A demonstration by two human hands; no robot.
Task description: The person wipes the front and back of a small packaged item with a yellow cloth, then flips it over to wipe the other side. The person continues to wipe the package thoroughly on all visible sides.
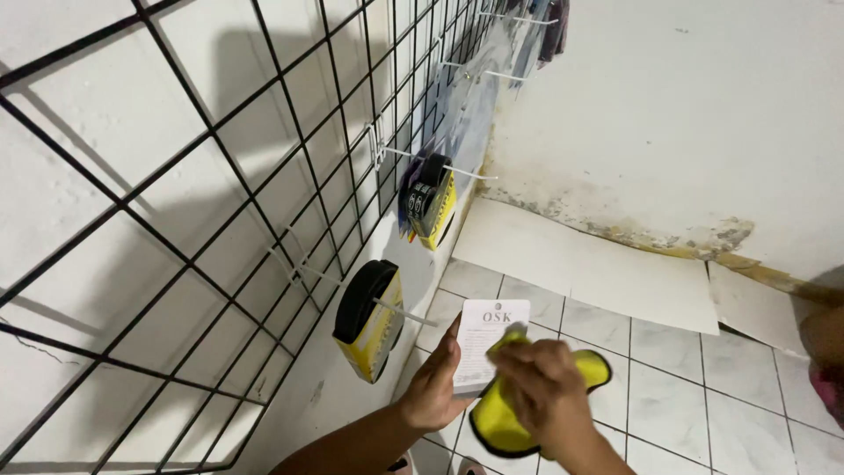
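My left hand (pixel 435 383) holds the edge of a white printed card (pixel 489 339) fixed to a yellow pad with black trim (pixel 501 422). My right hand (pixel 545 387) grips the pad from the front, covering its middle. Both hands sit low in the view, just right of a black wire grid panel (pixel 220 202) on the wall. A white hook (pixel 396 310) sticks out of the grid close to my left hand, carrying a black and yellow packaged item (pixel 369 318).
Further along the grid, another white hook holds several black and yellow packs (pixel 431 200). More hanging goods (pixel 541 31) show at the top. A white board (pixel 585 264) leans on the stained wall above the tiled floor (pixel 686 387). A person's limb (pixel 826 352) shows at the right edge.
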